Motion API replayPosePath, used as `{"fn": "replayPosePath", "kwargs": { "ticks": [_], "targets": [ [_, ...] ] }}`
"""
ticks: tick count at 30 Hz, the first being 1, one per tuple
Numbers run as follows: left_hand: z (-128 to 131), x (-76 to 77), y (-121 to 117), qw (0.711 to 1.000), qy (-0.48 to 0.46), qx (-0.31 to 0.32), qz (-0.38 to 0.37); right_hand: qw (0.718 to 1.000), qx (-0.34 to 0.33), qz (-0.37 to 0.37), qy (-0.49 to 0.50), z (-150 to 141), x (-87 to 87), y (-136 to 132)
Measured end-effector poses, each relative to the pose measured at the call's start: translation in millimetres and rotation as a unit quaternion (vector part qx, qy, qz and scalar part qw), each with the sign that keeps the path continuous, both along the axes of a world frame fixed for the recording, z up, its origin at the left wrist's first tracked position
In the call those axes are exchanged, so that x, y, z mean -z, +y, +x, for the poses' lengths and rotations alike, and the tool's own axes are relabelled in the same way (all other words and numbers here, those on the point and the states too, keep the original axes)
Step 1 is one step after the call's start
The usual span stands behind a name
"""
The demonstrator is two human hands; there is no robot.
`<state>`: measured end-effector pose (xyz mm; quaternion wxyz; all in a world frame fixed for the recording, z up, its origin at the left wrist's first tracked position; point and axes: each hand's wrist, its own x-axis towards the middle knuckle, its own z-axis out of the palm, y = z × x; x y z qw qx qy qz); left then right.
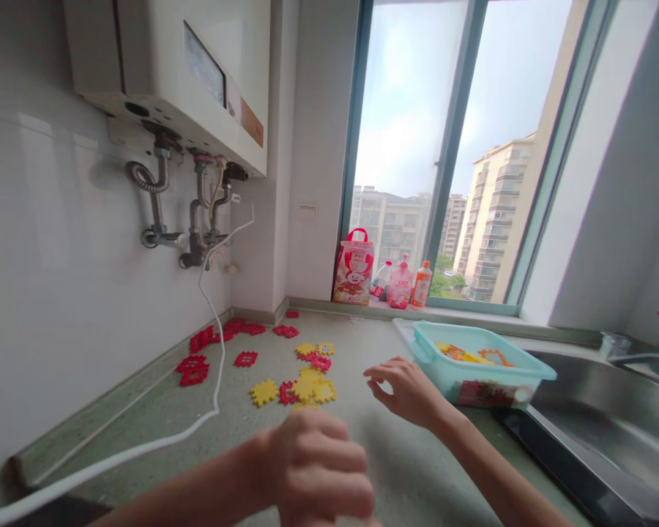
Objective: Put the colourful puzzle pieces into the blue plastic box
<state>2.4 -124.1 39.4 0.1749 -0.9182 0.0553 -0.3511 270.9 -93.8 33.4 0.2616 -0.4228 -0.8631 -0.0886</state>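
Note:
My left hand point(321, 468) is in the near foreground, its fingers curled in and slightly blurred. What it holds, if anything, is hidden behind the fingers. Right of centre, my right hand point(403, 388) hovers over the counter with bent fingers and a small gap between thumb and forefinger; nothing shows in it. Beyond my left hand lies a cluster of yellow notched plastic pieces point(310, 384) mixed with red ones. Further left, red notched pieces point(245, 359) are scattered toward the wall. A turquoise plastic bin point(483, 366) with yellow and orange pieces point(466, 353) stands right of my right hand.
A white hose point(159, 440) crosses the green-grey counter point(356, 344) at left. The metal sink point(598, 417) is at right, bordered by a black strip. On the windowsill stand a red bag point(354, 272) and several bottles point(400, 284). A water heater point(198, 73) hangs upper left.

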Motion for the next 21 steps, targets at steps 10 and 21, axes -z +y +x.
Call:
{"fn": "replayPosePath", "kwargs": {
  "ticks": [10, 21],
  "targets": [
    [-83, 13.3, 170, 0.902, 0.012, -0.359, -0.241, 0.99, -0.017, -0.104, 0.098, -21, 51.6, 27],
    [-81, 45.3, 186, 0.898, 0.059, -0.322, -0.295, 0.98, 0.129, -0.142, -0.049, -61, 37.6, 101]
  ]
}}
